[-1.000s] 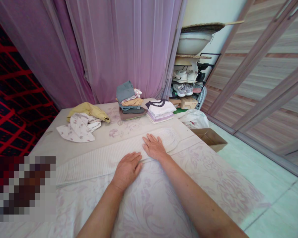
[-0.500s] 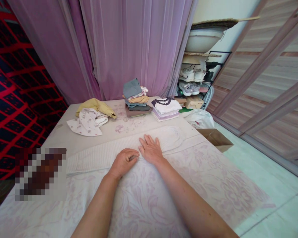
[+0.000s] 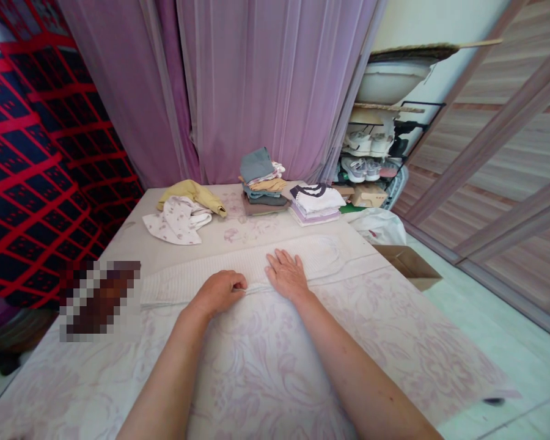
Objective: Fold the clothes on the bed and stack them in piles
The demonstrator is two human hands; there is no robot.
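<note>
A white ribbed knit garment (image 3: 187,275), folded into a long narrow strip, lies across the patterned bedspread in front of me. My left hand (image 3: 220,290) has its fingers curled in a pinch on the strip's near edge, left of the middle. Farther right, my right hand (image 3: 286,274) rests flat on the fabric with its fingers spread. A small gap separates the two hands along the edge. The left fingertips are partly hidden.
Behind the strip are a yellow garment (image 3: 195,198), a white printed garment (image 3: 178,220), a stack of folded clothes (image 3: 259,183) and a white folded pile (image 3: 318,201). A brown paper bag (image 3: 407,266) stands beside the bed (image 3: 266,366). A blurred-out patch (image 3: 103,299) lies left.
My left hand has slid left along the garment's near edge, away from my right hand, which stays flat in about the same place. The whole view has shifted slightly.
</note>
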